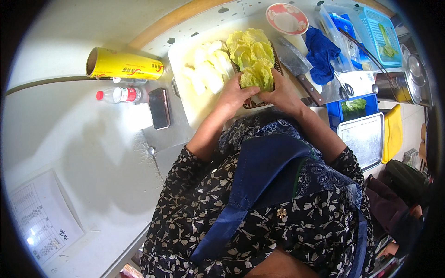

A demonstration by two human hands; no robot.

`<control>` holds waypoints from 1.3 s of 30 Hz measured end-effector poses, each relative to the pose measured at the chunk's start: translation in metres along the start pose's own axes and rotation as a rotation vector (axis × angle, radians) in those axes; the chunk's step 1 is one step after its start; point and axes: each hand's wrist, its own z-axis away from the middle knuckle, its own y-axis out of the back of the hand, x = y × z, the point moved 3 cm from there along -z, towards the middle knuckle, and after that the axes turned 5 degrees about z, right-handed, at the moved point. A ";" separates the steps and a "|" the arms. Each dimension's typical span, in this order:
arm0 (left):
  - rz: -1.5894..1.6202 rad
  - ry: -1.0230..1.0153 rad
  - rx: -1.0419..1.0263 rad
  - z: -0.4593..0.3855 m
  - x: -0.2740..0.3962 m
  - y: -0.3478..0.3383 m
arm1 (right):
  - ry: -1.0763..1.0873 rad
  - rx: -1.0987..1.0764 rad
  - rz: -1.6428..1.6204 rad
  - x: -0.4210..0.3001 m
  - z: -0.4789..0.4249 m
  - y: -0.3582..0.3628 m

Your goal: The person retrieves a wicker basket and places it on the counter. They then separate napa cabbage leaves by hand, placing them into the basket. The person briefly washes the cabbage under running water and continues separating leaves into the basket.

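Between my left hand [237, 93] and my right hand [283, 91] is a bunch of yellow-green napa cabbage leaves [257, 77], gripped from both sides. It is over the near end of a brown woven basket [278, 66]. More frilly cabbage leaves [248, 47] fill the far end of that basket. To the left, pale cabbage pieces [212, 66] lie on a white cutting board [186, 104]. The basket's bottom is hidden by the leaves and my hands.
A cleaver [295, 59] lies close to the basket's right, by a blue cloth [320, 55] and scissors [346, 91]. A red-and-white bowl [287, 19] stands behind. At left are a yellow film roll [125, 64], a bottle [120, 94] and a phone [160, 108]. Another person's hand [390, 249] shows lower right.
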 end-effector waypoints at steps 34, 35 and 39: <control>0.461 0.090 -0.010 0.016 -0.051 0.042 | -0.264 0.125 -0.680 0.085 -0.001 -0.012; 0.410 0.123 -0.022 0.012 -0.058 0.040 | -0.263 0.112 -0.695 0.083 -0.003 -0.016; 0.189 0.243 -0.062 0.000 -0.051 0.018 | -0.182 0.214 -0.500 0.097 -0.017 -0.023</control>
